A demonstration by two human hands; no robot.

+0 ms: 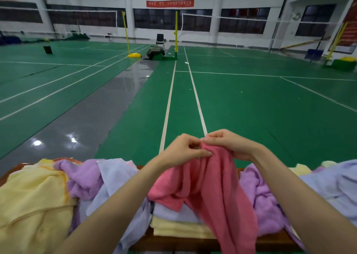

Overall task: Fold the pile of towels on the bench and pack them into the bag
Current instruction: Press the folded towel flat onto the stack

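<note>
Our left hand (pixel 183 150) and right hand (pixel 230 145) pinch the pink towel (pixel 212 186) at its top, red banner (pixel 170 3) upper centre, unreadable

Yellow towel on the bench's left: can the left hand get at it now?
Likely yes, once it lets go: the left hand pinches the pink towel, but the yellow towel lies uncovered to its left.

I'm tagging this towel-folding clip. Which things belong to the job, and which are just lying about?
Job: pink towel, pinched by left hand and right hand; yellow towel; purple towel; folded stack; bench.
Lying about: chair; net post; paper scrap.
</note>
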